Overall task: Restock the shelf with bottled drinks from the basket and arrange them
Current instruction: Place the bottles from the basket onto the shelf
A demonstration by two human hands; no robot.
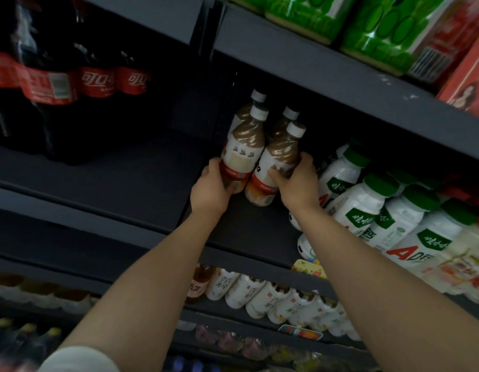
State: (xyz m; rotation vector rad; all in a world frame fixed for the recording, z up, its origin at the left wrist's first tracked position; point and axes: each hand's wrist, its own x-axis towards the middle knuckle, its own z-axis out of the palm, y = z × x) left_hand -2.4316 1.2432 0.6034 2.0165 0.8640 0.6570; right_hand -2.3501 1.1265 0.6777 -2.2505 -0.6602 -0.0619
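Two brown milk-tea bottles with white caps stand at the front of a dark shelf (249,232). My left hand (210,187) grips the left bottle (242,154) near its base. Around the lower part of the right bottle (276,165) my right hand (297,183) is closed. Two more bottles of the same kind (285,122) stand right behind them. The basket is out of view.
White bottles with green caps (367,208) crowd the same shelf to the right. Dark cola bottles (55,84) stand on the neighbouring shelf at left. Green packs (378,25) sit on the shelf above. White and pink bottles (262,294) line the shelf below.
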